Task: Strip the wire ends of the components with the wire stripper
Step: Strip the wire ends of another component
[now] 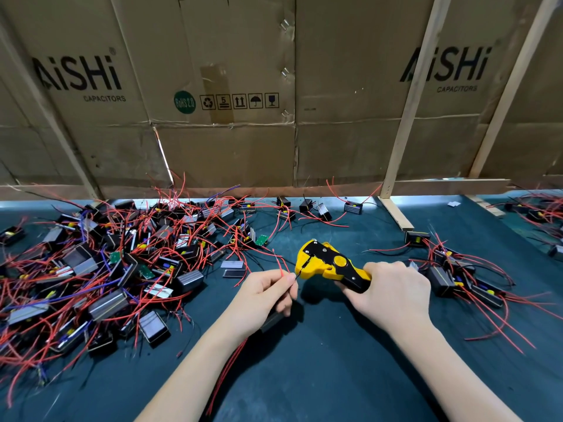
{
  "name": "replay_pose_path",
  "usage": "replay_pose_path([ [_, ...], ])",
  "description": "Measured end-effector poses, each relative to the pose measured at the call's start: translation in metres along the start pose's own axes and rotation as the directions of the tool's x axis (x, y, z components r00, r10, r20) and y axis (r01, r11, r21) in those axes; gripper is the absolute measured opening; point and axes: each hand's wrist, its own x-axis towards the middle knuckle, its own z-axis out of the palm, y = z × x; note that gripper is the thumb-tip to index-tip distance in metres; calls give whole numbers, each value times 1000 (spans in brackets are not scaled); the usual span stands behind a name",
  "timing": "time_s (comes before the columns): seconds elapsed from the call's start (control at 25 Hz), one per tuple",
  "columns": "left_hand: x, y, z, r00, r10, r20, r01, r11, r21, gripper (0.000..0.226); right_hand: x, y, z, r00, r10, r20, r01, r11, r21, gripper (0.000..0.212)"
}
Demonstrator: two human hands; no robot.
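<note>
My right hand (393,292) grips the handles of a yellow and black wire stripper (327,263), its jaws pointing left. My left hand (268,292) pinches a thin black wire (298,274) whose end sits in the stripper's jaws. A red wire (278,263) rises from the same fingers. Below my left palm hangs a dark boxy component (272,319), mostly hidden by the hand, with red wires (227,373) trailing down along my forearm.
A big heap of black components with red and blue wires (106,269) covers the left of the dark green mat (320,360). A smaller group (466,278) lies at the right. Cardboard sheets (228,102) and wooden slats (405,132) wall off the back.
</note>
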Motion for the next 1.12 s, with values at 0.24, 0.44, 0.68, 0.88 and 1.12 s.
replay_pose_path([
  [0.24, -7, 1, -7, 982, -57, 183, 47, 997, 58, 34, 13, 19, -5, 989, 146, 4, -146, 986, 75, 60],
  [0.44, -4, 3, -3, 987, -95, 130, 91, 995, 38, 32, 10, 26, 1, 984, 89, -156, -69, 989, 132, 55],
  [0.68, -9, 1, -3, 981, -22, 191, -7, 989, 150, 41, 4, 7, 3, 973, -24, -229, 65, 983, 174, 58],
  [0.88, -6, 0, -7, 982, -26, 188, -6, 986, 169, 42, 1, 2, 5, 982, -164, -89, 176, 974, 142, 56],
  [1.12, -3, -4, -9, 991, -60, 124, 43, 990, 131, 31, 2, 8, 5, 992, -123, -16, 124, 980, 156, 52],
])
